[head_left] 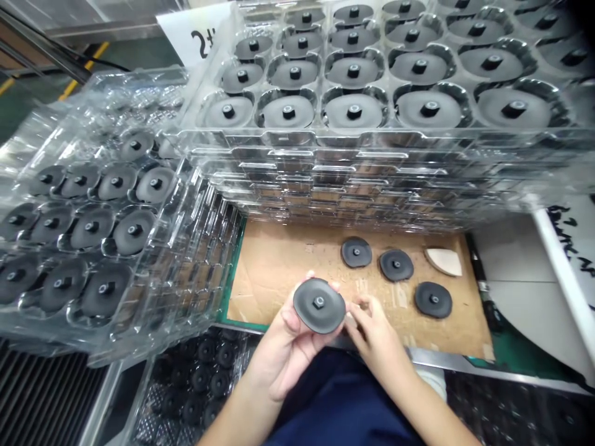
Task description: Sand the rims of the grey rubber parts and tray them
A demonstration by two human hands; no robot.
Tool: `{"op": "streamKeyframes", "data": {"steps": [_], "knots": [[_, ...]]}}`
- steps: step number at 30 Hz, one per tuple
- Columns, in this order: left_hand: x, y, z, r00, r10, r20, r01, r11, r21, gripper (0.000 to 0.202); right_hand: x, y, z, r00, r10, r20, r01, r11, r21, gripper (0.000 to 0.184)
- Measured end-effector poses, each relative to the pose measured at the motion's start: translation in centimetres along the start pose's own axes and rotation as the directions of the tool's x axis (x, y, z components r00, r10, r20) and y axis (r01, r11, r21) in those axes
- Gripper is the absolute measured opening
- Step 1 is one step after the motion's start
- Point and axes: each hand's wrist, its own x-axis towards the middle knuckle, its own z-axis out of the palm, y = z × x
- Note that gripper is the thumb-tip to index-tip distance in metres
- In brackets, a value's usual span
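Note:
My left hand (284,347) grips a dark grey, rounded disc-shaped part (320,316) by its edge, its dished face and short central stub turned up. The fingers of my right hand (372,331) are pinched together at the disc's right edge; whatever they hold, if anything, is too small to make out. Beyond my hands, three similar discs, a left one (356,253), a middle one (396,265) and a right one (433,300), lie stub up on a cardboard sheet (269,260). Near them rests a pale, wedge-shaped piece (444,262).
A tall stack of clear plastic trays (325,167) filled with discs stands behind the cardboard. Another tray stack (186,248) rises at the left. A paper sign (186,37) stands at the back, and a white-edged panel (560,266) borders the right. More discs (204,378) sit below the bench edge.

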Motion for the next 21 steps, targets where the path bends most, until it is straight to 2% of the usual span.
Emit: {"op": "streamKeyframes", "data": {"steps": [4, 7, 8, 9, 11, 13, 15, 16, 19, 21], "knots": [[0.3, -0.4, 0.0, 0.996, 0.085, -0.038, -0.083, 0.995, 0.053, 0.049, 2.2, -0.8, -1.6, 0.999, -0.019, -0.028, 0.019, 1.0, 0.006, 0.025], [0.3, -0.9, 0.2, 0.986, 0.161, -0.043, -0.154, 0.981, 0.118, 0.053, 3.5, -4.2, -3.9, 0.993, -0.059, -0.107, 0.064, 0.997, 0.053, 0.025], [0.3, -1.0, 0.3, 0.979, 0.198, -0.038, -0.191, 0.972, 0.139, 0.054, 3.6, -5.8, -4.6, 0.985, -0.093, -0.147, 0.104, 0.992, 0.073, 0.026], [0.3, -1.2, 0.4, 0.973, 0.23, -0.03, -0.222, 0.962, 0.157, 0.052, 3.5, -7.4, -5.3, 0.963, -0.177, -0.205, 0.202, 0.973, 0.108, 0.025], [0.2, -1.4, 0.6, 0.967, 0.254, -0.021, -0.245, 0.949, 0.198, 0.047, 3.1, -10.3, -6.1, 0.924, -0.341, -0.174, 0.364, 0.922, 0.129, 0.024], [0.1, -1.5, 0.8, 0.961, 0.272, -0.049, -0.253, 0.939, 0.233, 0.046, 2.9, -12.1, -6.5, 0.912, -0.409, -0.026, 0.407, 0.894, 0.19, 0.023], [0.0, -1.6, 1.0, 0.947, 0.309, -0.09, -0.278, 0.926, 0.258, 0.047, 3.1, -12.7, -6.6, 0.903, -0.42, 0.088, 0.395, 0.894, 0.213, 0.021], [-0.1, -1.6, 1.2, 0.941, 0.324, -0.094, -0.29, 0.919, 0.268, 0.045, 3.2, -12.8, -6.6, 0.904, -0.421, 0.072, 0.403, 0.896, 0.186, 0.02], [-0.3, -1.4, 1.5, 0.942, 0.332, -0.056, -0.304, 0.909, 0.284, 0.036, 3.2, -12.5, -6.3, 0.879, -0.455, -0.14, 0.466, 0.883, 0.056, 0.024], [-0.4, -1.1, 1.5, 0.93, 0.36, -0.069, -0.326, 0.899, 0.293, 0.04, 2.9, -12.4, -6.2, 0.863, -0.488, -0.131, 0.5, 0.861, 0.09, 0.026]]}}
